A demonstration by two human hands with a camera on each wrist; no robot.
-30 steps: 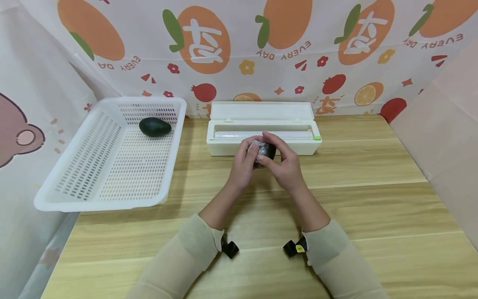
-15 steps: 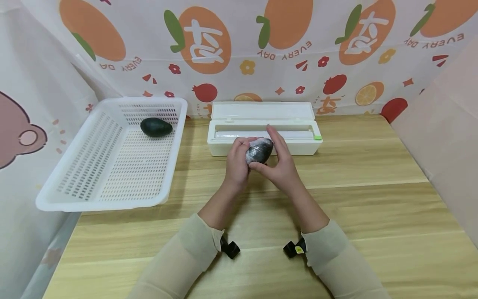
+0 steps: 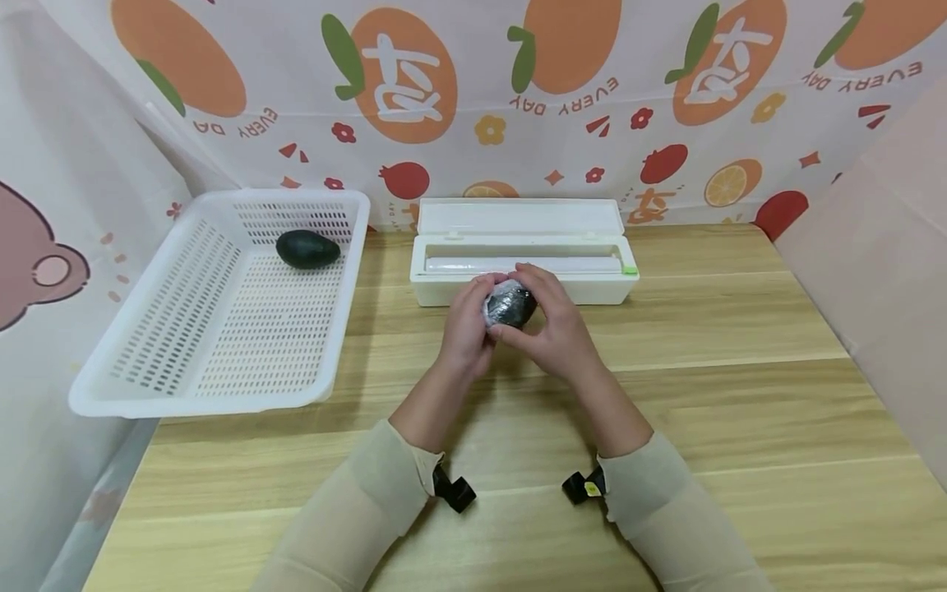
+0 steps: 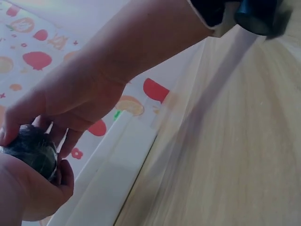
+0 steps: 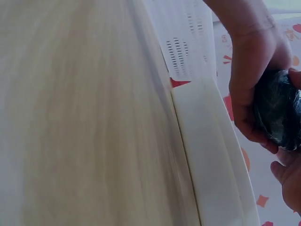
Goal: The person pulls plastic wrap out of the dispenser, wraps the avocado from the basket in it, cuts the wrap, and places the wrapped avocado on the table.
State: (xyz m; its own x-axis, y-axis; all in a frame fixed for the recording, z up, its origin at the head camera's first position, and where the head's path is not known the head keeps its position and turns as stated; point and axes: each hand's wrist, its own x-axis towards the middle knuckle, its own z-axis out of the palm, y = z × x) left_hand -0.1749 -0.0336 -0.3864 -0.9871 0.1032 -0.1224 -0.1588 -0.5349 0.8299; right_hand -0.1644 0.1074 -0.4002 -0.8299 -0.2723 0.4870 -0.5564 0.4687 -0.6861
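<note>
Both hands hold an avocado (image 3: pixel 510 304) wrapped in clear cling film, raised in front of the cling film box (image 3: pixel 444 292). My left hand (image 3: pixel 464 327) curls round its left side, and my right hand (image 3: pixel 561 335) grips the right side with thumb and fingers. White bunched film shows at the avocado's upper left end, while the rest looks dark and glossy. In the left wrist view the wrapped avocado (image 4: pixel 35 150) sits between the two hands. The right wrist view catches it at the edge, its film wrinkled over the dark skin (image 5: pixel 277 110).
The box's lid (image 3: pixel 521 218) stands raised, a film roll (image 3: pixel 518 265) lies inside, and a green slider (image 3: pixel 630 270) sits at its right end. A white perforated basket (image 3: pixel 259 345) at left holds another dark avocado (image 3: pixel 307 249). A printed fruit curtain (image 3: pixel 547 148) hangs behind the wooden table (image 3: pixel 740 370).
The wrapped avocado has been turned in the hands and shifted slightly left. The right fingers spread off it half a second ago and now close round it again.
</note>
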